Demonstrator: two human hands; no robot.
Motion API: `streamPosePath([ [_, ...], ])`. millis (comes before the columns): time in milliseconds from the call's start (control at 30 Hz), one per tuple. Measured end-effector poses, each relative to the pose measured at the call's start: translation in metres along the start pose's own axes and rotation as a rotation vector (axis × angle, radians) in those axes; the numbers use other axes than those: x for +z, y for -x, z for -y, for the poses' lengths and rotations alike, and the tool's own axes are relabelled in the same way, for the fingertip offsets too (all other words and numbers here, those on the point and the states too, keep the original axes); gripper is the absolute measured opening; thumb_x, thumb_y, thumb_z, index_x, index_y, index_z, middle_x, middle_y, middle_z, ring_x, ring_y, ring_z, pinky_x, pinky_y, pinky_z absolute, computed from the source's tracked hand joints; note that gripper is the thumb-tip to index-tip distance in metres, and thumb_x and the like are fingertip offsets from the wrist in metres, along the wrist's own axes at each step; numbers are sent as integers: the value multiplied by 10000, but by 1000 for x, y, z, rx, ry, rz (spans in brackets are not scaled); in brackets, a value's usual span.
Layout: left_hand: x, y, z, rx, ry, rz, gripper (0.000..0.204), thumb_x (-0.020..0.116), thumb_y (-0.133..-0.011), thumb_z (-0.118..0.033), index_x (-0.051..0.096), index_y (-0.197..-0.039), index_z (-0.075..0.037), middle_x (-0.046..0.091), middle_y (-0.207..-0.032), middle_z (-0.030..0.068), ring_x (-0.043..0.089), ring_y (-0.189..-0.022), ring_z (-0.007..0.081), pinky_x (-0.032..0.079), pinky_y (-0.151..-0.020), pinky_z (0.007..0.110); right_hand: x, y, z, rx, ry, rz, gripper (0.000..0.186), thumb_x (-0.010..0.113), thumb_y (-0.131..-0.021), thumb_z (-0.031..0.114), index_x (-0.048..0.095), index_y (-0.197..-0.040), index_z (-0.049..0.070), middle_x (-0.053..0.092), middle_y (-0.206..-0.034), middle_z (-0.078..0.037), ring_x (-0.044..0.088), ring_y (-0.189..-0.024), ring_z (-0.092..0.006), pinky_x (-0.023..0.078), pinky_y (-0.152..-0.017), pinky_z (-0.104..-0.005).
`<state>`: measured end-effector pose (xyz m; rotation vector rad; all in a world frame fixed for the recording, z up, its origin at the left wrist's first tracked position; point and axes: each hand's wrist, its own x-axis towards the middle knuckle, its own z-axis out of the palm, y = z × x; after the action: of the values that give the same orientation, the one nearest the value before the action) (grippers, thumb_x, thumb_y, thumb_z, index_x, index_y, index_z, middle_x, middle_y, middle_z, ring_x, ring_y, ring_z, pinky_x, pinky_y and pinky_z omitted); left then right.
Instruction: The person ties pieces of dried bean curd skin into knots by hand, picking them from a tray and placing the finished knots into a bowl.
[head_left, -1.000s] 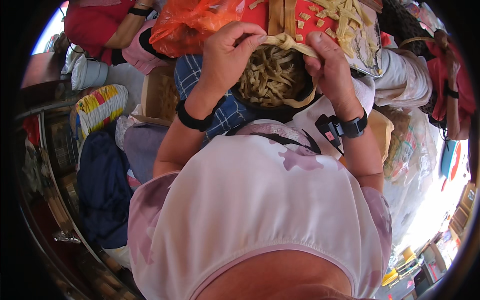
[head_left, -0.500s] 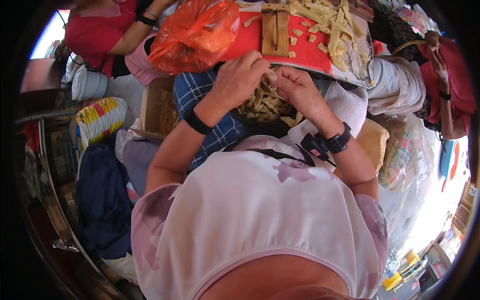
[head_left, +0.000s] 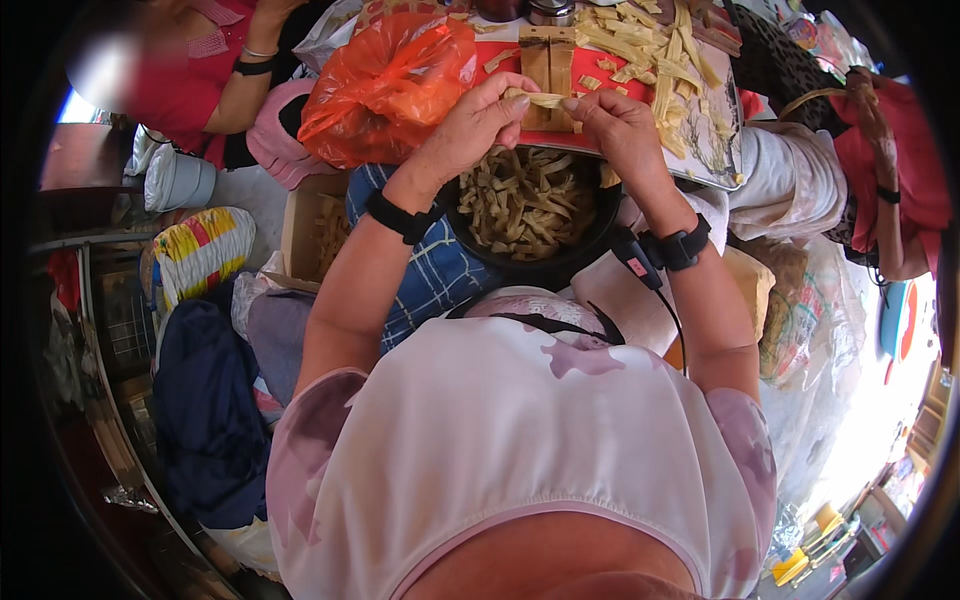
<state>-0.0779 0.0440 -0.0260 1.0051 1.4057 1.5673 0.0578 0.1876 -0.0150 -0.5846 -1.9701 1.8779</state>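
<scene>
Your left hand [head_left: 480,122] and right hand [head_left: 618,128] each pinch an end of a pale strip [head_left: 543,100] between thumb and fingers, holding it above the worktop's [head_left: 724,172] near edge. Just on your side of that edge, a black bowl [head_left: 606,222] holds tan pieces [head_left: 525,205]. Loose strips [head_left: 688,65] lie along the worktop's right edge; an orange-red bag [head_left: 390,90] sits at its left.

Two in all: one left grip [head_left: 478,118] and one right grip [head_left: 622,125]. Between them, one pale strip [head_left: 545,100]. Behind them, two black wristbands [head_left: 403,217]. Below, one black bowl [head_left: 600,220], its strips [head_left: 525,200] too jumbled to count. Just beyond, one wooden block [head_left: 546,65]. Left of the left grip, one orange bag [head_left: 385,90], one pink cap [head_left: 280,138], one grey bucket [head_left: 187,180].
</scene>
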Motion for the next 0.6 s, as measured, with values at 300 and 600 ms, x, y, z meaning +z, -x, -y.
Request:
streamPosePath([
  [300, -7, -23, -5, -69, -184, -172, 186, 476, -922, -210, 518, -1033, -67, 375, -658, -73, 305, -525, 10, 280, -486, 161, 3, -31, 2, -45, 19, -56, 228, 607, -819, 213, 618, -729, 5, 490, -562, 28, 406, -512, -55, 332, -475, -230],
  [600, -14, -22, 24, -16, -805, -295, 192, 545, -846, -195, 575, -954, -39, 578, -822, 44, 552, -793, 140, 437, -706, 277, 0, -32, -25, -70, 661, -167, 204, 552, -818, 245, 622, -794, 55, 613, -692, -186, 602, -639, -323, 459, -599, -397],
])
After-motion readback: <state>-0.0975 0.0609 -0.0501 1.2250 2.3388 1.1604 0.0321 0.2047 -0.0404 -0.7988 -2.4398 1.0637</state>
